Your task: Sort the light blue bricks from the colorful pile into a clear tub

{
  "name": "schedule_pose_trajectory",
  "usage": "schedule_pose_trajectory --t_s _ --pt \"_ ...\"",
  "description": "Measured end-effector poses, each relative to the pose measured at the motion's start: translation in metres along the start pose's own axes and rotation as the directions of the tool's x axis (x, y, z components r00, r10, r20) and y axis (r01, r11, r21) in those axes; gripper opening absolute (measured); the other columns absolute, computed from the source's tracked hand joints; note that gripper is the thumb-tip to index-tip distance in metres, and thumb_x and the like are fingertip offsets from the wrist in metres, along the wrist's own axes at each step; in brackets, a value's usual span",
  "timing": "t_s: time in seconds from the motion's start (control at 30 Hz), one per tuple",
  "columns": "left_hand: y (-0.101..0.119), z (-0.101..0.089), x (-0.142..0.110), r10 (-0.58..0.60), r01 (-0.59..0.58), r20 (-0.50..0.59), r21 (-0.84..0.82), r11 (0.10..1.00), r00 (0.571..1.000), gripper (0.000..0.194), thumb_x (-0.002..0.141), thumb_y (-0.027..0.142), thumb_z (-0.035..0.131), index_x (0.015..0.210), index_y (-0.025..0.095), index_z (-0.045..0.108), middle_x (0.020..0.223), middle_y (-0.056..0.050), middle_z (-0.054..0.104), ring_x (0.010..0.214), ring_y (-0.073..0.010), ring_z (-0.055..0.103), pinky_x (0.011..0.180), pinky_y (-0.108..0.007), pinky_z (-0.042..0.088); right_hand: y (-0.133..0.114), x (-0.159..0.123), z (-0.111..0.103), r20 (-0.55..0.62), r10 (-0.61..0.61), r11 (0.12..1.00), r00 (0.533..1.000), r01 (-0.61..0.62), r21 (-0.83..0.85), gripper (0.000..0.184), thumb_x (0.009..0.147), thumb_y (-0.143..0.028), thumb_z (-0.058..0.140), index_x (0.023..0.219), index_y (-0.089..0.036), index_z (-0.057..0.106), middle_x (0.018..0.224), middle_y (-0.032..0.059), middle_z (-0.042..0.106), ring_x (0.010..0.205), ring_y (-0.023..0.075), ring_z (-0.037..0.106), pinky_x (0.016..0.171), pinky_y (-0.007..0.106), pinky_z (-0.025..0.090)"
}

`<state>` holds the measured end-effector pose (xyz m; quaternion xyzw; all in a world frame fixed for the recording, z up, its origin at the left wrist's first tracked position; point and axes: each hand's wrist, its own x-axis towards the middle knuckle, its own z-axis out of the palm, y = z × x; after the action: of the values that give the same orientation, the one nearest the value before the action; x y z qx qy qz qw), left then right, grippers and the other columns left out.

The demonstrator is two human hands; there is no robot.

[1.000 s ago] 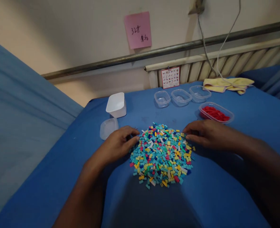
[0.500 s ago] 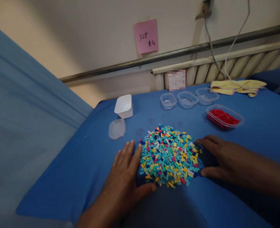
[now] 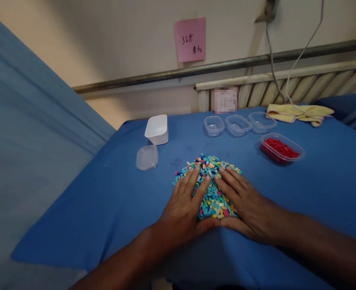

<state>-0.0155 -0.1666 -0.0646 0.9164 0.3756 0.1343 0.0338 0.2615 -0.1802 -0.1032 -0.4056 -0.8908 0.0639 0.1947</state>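
Observation:
A heap of small plastic bricks in teal, yellow, red, white and blue lies on the blue-covered table. My left hand lies flat on the heap's left side, fingers stretched out and apart. My right hand lies flat on the right side, fingers also stretched out. The two hands cup the heap between them, thumbs nearly meeting at its near edge. Neither hand holds anything.
Beyond the heap stand three clear tubs in a row and a clear tray of red bricks. A white tub and a clear lid sit at the left. A yellow cloth lies at the back right by the radiator.
Both hands have moved inward from the heap's outer sides onto it, squeezing the bricks into a narrower pile. The camera view has shifted slightly.

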Motion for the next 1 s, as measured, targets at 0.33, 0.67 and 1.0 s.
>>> schedule_pose_trajectory --t_s 0.33,0.67,1.0 --pt "-0.032 0.008 0.037 -0.004 -0.005 -0.11 -0.079 0.997 0.994 0.072 0.116 0.061 0.044 0.17 0.014 0.038 0.176 -0.023 0.039 0.165 -0.0372 0.038 0.133 -0.062 0.035 0.028 0.057 0.001 -0.115 -0.104 0.97 0.988 0.127 0.207 0.062 0.117 -0.042 0.047 0.174 -0.019 0.039 0.179 0.0211 0.04 0.17 0.0356 0.03 0.135 0.065 0.034" --pt "-0.008 0.009 0.09 -0.29 0.184 -0.282 -0.347 0.919 0.914 0.048 0.118 0.04 0.039 0.155 0.014 0.056 0.162 -0.017 0.06 0.154 -0.0288 0.054 0.131 -0.053 0.037 0.016 0.102 0.002 -0.321 0.248 0.801 0.914 -0.007 0.599 0.038 0.115 -0.03 0.043 0.144 -0.021 0.066 0.141 0.0166 0.073 0.134 0.0303 0.068 0.118 0.056 0.053" --pt "-0.012 -0.008 0.096 -0.3 0.255 -0.095 -0.325 0.911 0.949 0.073 0.113 0.065 0.051 0.165 0.014 0.049 0.174 -0.022 0.043 0.164 -0.0372 0.038 0.134 -0.065 0.024 0.031 0.073 -0.033 -0.232 0.415 0.757 0.88 -0.193 0.625 0.031 0.108 -0.034 0.059 0.129 -0.021 0.076 0.121 0.0098 0.082 0.109 0.0276 0.076 0.099 0.045 0.059"
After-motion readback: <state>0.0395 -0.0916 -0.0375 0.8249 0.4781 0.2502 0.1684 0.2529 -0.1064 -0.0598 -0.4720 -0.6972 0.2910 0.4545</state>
